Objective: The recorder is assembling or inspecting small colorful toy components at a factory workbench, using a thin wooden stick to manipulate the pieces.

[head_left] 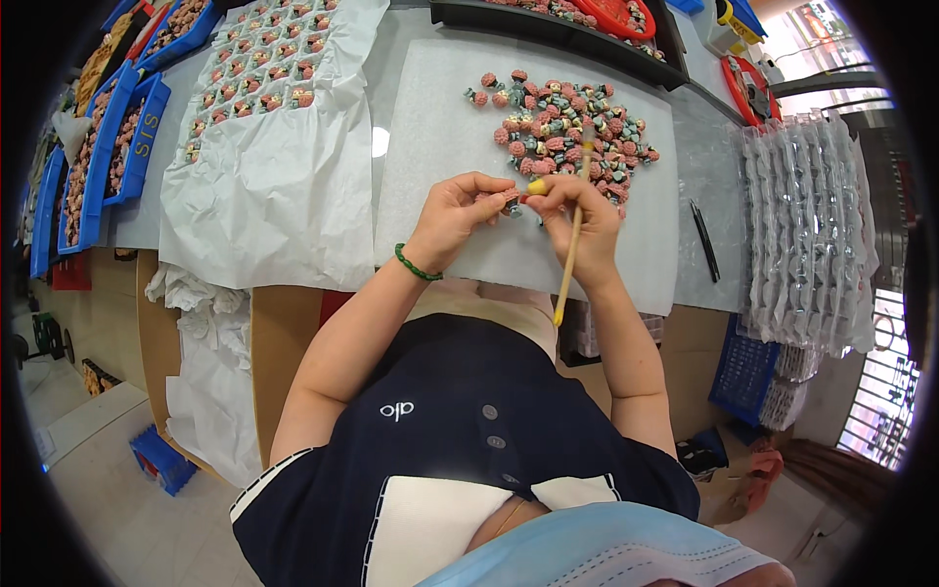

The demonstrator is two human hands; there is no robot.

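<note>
A small figurine with a pink top and a dark lower part is pinched between the thumb and fingers of my left hand. Close beside it, my right hand is closed on a thin wooden stick with yellowish ends, which slants across the hand. A yellow cap-like piece shows at a right fingertip, close to the figurine. Past both hands, a loose heap of similar pink-and-teal figurines lies on a white foam sheet.
To the left, a divided tray of figurines is partly covered by white paper. Blue bins of small parts stand farther left. A black tray borders the back. A dark pen and stacked clear plastic trays are at right.
</note>
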